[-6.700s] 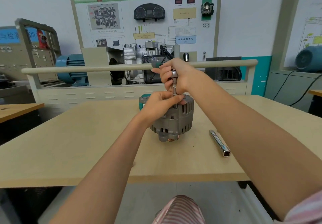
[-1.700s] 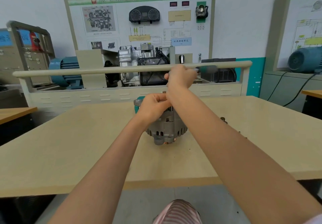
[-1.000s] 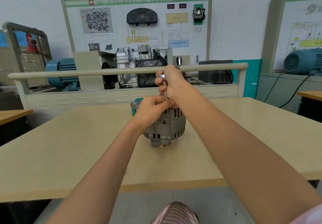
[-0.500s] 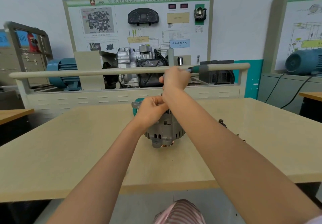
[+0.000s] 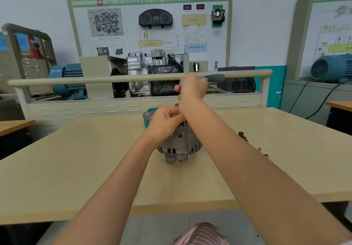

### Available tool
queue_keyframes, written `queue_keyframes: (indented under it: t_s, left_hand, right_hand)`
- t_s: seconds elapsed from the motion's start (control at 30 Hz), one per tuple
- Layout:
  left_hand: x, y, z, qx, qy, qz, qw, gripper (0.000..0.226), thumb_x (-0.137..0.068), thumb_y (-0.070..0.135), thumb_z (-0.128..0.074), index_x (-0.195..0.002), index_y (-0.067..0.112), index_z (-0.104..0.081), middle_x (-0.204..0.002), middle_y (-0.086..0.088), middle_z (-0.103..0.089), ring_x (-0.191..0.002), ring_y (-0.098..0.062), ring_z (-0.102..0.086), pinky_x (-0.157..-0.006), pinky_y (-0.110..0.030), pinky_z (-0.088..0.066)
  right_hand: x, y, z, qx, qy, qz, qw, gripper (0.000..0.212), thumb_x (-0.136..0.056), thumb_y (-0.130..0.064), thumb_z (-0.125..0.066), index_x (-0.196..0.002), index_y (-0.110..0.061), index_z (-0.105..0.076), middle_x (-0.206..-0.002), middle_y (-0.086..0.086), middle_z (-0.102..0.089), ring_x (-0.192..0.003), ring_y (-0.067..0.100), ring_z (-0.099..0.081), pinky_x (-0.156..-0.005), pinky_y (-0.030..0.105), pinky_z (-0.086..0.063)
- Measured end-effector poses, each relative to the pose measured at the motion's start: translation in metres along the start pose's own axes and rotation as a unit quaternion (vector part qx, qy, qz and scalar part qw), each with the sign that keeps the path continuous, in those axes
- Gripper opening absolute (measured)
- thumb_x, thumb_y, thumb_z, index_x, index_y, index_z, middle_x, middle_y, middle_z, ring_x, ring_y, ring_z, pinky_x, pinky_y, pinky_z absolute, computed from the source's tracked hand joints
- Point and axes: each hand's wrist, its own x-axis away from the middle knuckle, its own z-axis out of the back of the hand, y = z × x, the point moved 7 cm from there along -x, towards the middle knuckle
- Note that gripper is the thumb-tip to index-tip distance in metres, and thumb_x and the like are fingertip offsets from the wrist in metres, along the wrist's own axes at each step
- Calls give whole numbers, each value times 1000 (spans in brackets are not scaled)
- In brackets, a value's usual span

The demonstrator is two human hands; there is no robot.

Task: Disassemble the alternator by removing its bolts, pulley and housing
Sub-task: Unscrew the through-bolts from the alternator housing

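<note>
Grey metal alternator (image 5: 181, 145) stands under the left hand (image 5: 164, 120), whose curled fingers pinch a thin shaft above it; the right hand (image 5: 191, 88) grips a green-handled wrench (image 5: 215, 77).

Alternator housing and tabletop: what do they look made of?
Alternator housing: likely cast aluminium, going by its dull grey matte surface with moulded ribs and vent slots. Tabletop: probably laminated board; it is a uniform pale beige, smooth, with a darker edge band.
</note>
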Motion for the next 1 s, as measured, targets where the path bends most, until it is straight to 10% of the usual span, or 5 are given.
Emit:
queue_keyframes:
  t_s: [0.2,0.4,0.7,0.83,1.0]
  left_hand:
    - [1,1,-1,29,15,10,999,29,-91,13,-59,-66,26,-70,-58,12,-68,-54,3,-61,-47,-7,-41]
    - [-2,1,-5,15,-38,39,998,17,-91,25,-61,-94,16,-75,-92,3,-75,-93,-10,-69,-87,-23,-51]
    - [0,-1,0,-19,49,28,998,53,-88,4,-56,-42,29,-63,-46,12,-60,-53,-9,-52,-55,-24,-39]
    - [0,3,-4,34,15,23,999,22,-90,17,-62,-70,23,-71,-64,11,-71,-65,-1,-65,-62,-15,-47]
    - [-1,0,-3,55,0,24,998,13,-88,20,-65,-86,12,-75,-87,1,-75,-82,-5,-69,-73,-13,-52]
  right_hand:
    - [2,1,-12,59,-88,-59,993,26,-93,-6,-29,-73,-9,-45,-56,0,-43,-26,4,-35,-27,14,-17]
    - [4,12,-21,-4,-294,-265,919,28,-97,-9,-26,-81,-9,-49,-40,-10,-40,-26,2,-29,-28,13,-14]
    - [6,-3,2,-20,44,38,998,37,-95,-2,-31,-132,-7,-33,-82,9,-54,-42,10,-49,-29,13,-32]
    - [1,5,-17,76,-146,-144,976,25,-95,-10,-28,-79,-10,-48,-51,-4,-43,-28,5,-31,-28,14,-14]
    - [15,12,-30,98,-375,-261,884,25,-98,-12,-32,-86,-8,-53,-40,-11,-37,-27,2,-25,-30,13,-11]
